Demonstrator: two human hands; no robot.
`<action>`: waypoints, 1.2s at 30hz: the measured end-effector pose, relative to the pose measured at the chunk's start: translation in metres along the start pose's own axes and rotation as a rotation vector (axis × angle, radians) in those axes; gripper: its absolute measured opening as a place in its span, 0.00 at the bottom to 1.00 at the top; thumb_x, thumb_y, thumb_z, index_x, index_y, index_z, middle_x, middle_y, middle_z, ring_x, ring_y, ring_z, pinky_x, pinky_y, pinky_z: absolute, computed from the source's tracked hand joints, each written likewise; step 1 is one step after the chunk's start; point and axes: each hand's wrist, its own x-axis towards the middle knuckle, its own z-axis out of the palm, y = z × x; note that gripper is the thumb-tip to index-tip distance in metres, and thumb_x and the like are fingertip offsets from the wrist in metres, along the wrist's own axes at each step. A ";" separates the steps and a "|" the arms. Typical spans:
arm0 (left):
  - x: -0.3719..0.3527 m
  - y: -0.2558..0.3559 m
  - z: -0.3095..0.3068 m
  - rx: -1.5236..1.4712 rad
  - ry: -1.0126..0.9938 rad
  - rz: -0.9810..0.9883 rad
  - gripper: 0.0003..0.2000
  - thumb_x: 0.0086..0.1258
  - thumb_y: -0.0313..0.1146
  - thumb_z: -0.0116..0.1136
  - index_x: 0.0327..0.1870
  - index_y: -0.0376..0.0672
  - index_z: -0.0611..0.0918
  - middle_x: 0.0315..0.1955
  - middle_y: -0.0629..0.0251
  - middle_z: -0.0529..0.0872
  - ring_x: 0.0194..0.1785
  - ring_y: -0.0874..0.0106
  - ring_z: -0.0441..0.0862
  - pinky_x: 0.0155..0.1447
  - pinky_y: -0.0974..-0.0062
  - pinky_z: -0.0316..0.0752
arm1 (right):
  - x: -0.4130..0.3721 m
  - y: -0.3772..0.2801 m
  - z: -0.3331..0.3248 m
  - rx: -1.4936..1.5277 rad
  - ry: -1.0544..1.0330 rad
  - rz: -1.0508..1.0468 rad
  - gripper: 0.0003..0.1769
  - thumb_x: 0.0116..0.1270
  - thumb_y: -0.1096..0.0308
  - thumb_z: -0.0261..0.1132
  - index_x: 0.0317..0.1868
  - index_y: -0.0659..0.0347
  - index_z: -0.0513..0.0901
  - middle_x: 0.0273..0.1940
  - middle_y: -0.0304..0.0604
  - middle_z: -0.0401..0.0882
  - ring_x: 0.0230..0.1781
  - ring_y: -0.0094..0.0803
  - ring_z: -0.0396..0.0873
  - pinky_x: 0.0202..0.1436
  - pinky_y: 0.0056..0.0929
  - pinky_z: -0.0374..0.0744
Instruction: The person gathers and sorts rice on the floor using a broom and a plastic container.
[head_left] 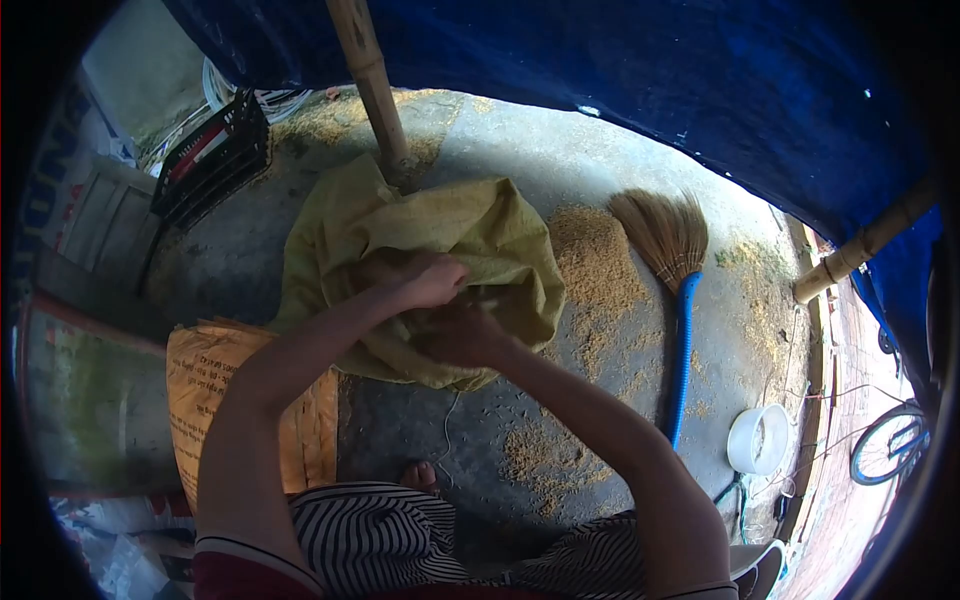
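A yellow-green woven sack [400, 225] stands slumped on the concrete floor against a bamboo pole [372, 80]. Both my hands are at its gathered mouth. My left hand [430, 280] grips the bunched cloth from above. My right hand [462, 335] clutches the same bunch just below and to the right. A thin string [447, 425] hangs down from the mouth toward the floor. What lies inside the sack is hidden.
Spilled grain husks [597, 270] lie right of the sack, beside a broom with a blue handle [682, 330]. A white bowl [757, 438] sits at right. An orange printed sack [200, 385] stands at left, with a black crate [213, 160] behind. A blue tarp [650, 70] hangs overhead. My foot [420, 476] is below.
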 end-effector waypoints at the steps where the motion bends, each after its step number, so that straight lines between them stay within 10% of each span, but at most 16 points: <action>1: 0.028 -0.024 0.040 0.083 0.052 0.077 0.20 0.53 0.31 0.58 0.50 0.43 0.76 0.52 0.53 0.75 0.58 0.58 0.71 0.61 0.61 0.65 | -0.005 -0.009 0.002 -0.011 0.004 0.007 0.30 0.64 0.42 0.47 0.54 0.56 0.75 0.45 0.48 0.79 0.48 0.40 0.77 0.54 0.41 0.70; 4: 0.043 -0.041 0.032 0.403 0.026 -0.003 0.27 0.57 0.33 0.55 0.61 0.49 0.67 0.66 0.55 0.59 0.69 0.55 0.54 0.69 0.56 0.52 | -0.025 -0.014 0.000 0.322 -0.436 0.208 0.40 0.60 0.32 0.44 0.64 0.51 0.66 0.52 0.51 0.75 0.61 0.44 0.66 0.65 0.53 0.56; 6: 0.075 -0.102 0.076 0.228 0.447 -0.155 0.25 0.59 0.33 0.52 0.61 0.51 0.67 0.65 0.57 0.61 0.68 0.51 0.55 0.69 0.53 0.52 | -0.041 -0.008 -0.004 0.122 -0.735 0.239 0.39 0.61 0.31 0.41 0.52 0.54 0.78 0.42 0.48 0.81 0.48 0.42 0.77 0.55 0.42 0.70; 9: 0.055 -0.081 0.025 0.601 0.325 -0.336 0.24 0.63 0.34 0.48 0.63 0.49 0.66 0.68 0.54 0.53 0.71 0.51 0.47 0.70 0.60 0.50 | -0.052 0.003 -0.034 0.241 -0.792 0.329 0.41 0.57 0.27 0.42 0.48 0.53 0.81 0.41 0.47 0.81 0.46 0.41 0.78 0.54 0.39 0.72; 10: 0.052 -0.058 0.017 0.610 0.409 -0.317 0.17 0.62 0.31 0.49 0.53 0.44 0.76 0.61 0.50 0.67 0.65 0.54 0.62 0.64 0.60 0.62 | -0.049 0.007 -0.037 0.241 -0.789 0.336 0.41 0.57 0.27 0.42 0.48 0.53 0.81 0.41 0.47 0.81 0.46 0.41 0.78 0.54 0.39 0.72; 14: 0.045 0.029 0.007 0.326 -0.090 -0.048 0.11 0.59 0.34 0.52 0.36 0.37 0.82 0.37 0.51 0.83 0.42 0.59 0.81 0.47 0.65 0.75 | -0.040 0.015 -0.057 0.302 -0.842 0.320 0.40 0.55 0.25 0.43 0.42 0.51 0.83 0.38 0.47 0.82 0.44 0.39 0.79 0.48 0.36 0.75; 18: 0.108 -0.021 0.094 0.436 -0.403 0.210 0.15 0.55 0.36 0.57 0.42 0.38 0.81 0.43 0.49 0.81 0.49 0.58 0.78 0.56 0.63 0.70 | -0.055 0.009 -0.059 0.267 -0.847 0.310 0.34 0.61 0.32 0.44 0.40 0.51 0.83 0.36 0.47 0.82 0.42 0.40 0.80 0.45 0.38 0.77; 20: 0.131 -0.064 0.119 0.253 0.447 0.252 0.18 0.62 0.32 0.49 0.55 0.42 0.74 0.55 0.50 0.73 0.60 0.58 0.68 0.65 0.63 0.60 | -0.072 0.004 -0.039 0.298 -0.559 0.330 0.24 0.65 0.45 0.49 0.40 0.55 0.82 0.35 0.47 0.81 0.41 0.40 0.80 0.43 0.40 0.78; 21: 0.190 -0.133 0.146 -0.130 0.473 0.128 0.20 0.63 0.29 0.47 0.58 0.42 0.71 0.55 0.50 0.72 0.60 0.58 0.67 0.65 0.62 0.60 | -0.075 0.005 -0.025 0.285 -0.492 0.307 0.20 0.63 0.50 0.52 0.40 0.56 0.81 0.35 0.47 0.81 0.41 0.40 0.79 0.45 0.41 0.77; 23: 0.148 -0.080 0.060 0.204 0.482 0.224 0.26 0.63 0.30 0.50 0.64 0.39 0.63 0.59 0.46 0.67 0.63 0.50 0.63 0.66 0.57 0.58 | -0.091 0.016 -0.026 0.289 -0.273 0.305 0.15 0.60 0.58 0.56 0.41 0.58 0.80 0.36 0.48 0.79 0.42 0.41 0.77 0.49 0.41 0.74; 25: 0.126 -0.015 0.016 0.385 0.319 -0.090 0.30 0.59 0.32 0.56 0.64 0.39 0.62 0.59 0.43 0.67 0.62 0.49 0.64 0.65 0.57 0.59 | -0.118 0.029 -0.054 0.291 -0.108 0.359 0.14 0.58 0.61 0.58 0.41 0.59 0.80 0.37 0.48 0.79 0.44 0.41 0.76 0.52 0.41 0.73; 29: 0.139 0.057 0.016 0.159 0.512 -0.068 0.29 0.59 0.32 0.56 0.63 0.39 0.63 0.58 0.40 0.66 0.62 0.48 0.64 0.65 0.58 0.59 | -0.208 0.079 -0.129 0.143 0.314 0.388 0.13 0.59 0.62 0.58 0.42 0.58 0.80 0.40 0.47 0.78 0.49 0.40 0.73 0.57 0.38 0.70; 30: 0.138 0.084 0.013 0.118 0.576 0.154 0.27 0.59 0.31 0.56 0.61 0.38 0.65 0.56 0.42 0.68 0.60 0.49 0.66 0.64 0.59 0.61 | -0.243 0.100 -0.135 -0.163 0.480 0.345 0.09 0.56 0.68 0.56 0.35 0.59 0.80 0.34 0.45 0.79 0.45 0.37 0.76 0.45 0.35 0.77; 35: 0.122 0.220 0.013 -0.175 0.341 0.578 0.15 0.56 0.28 0.57 0.45 0.37 0.74 0.44 0.51 0.75 0.51 0.56 0.72 0.55 0.63 0.69 | -0.448 0.153 -0.177 -0.464 -0.160 1.692 0.20 0.60 0.63 0.54 0.53 0.60 0.71 0.53 0.53 0.68 0.54 0.44 0.68 0.52 0.47 0.68; 36: 0.123 0.236 0.020 -0.209 0.257 0.604 0.15 0.56 0.28 0.57 0.45 0.37 0.74 0.45 0.51 0.74 0.52 0.56 0.72 0.55 0.63 0.69 | -0.481 0.154 -0.178 -0.344 -0.251 1.890 0.35 0.55 0.50 0.65 0.57 0.62 0.66 0.55 0.53 0.67 0.57 0.45 0.64 0.55 0.49 0.67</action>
